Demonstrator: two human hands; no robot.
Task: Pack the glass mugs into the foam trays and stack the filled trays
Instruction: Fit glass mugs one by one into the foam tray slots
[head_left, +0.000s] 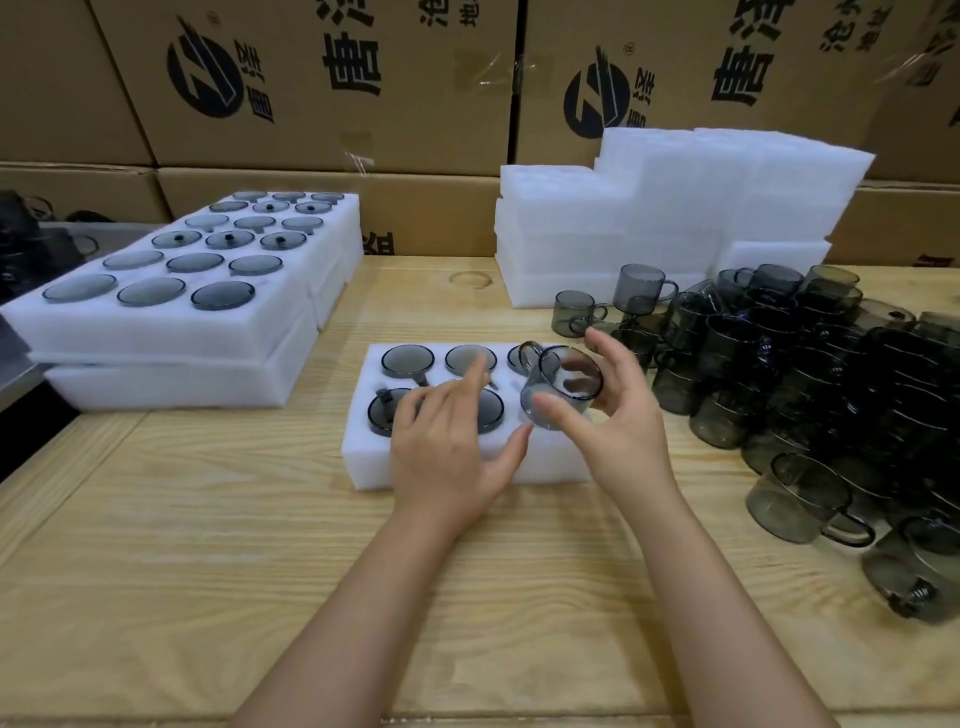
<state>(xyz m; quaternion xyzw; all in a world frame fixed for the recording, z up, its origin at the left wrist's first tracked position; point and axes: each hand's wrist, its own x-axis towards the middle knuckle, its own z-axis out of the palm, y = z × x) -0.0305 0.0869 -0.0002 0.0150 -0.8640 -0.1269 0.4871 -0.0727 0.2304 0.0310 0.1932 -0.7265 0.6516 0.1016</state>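
Holding the smoked glass mug (563, 387) tilted over the foam tray (457, 462), your right hand (618, 415) pinches its smooth, breakable wall; grip the body, not the thin handle. Your left hand (447, 447) hovers spread and empty.

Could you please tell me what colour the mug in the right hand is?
Smoky grey, see-through glass mug, held tilted in the right hand; the head view shows it.

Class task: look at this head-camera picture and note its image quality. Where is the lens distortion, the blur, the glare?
Head view: wide-angle bending tilts the cardboard boxes along the top; the hands and held mug look slightly soft; tape on the boxes glints; lighting is even, shadows faint.
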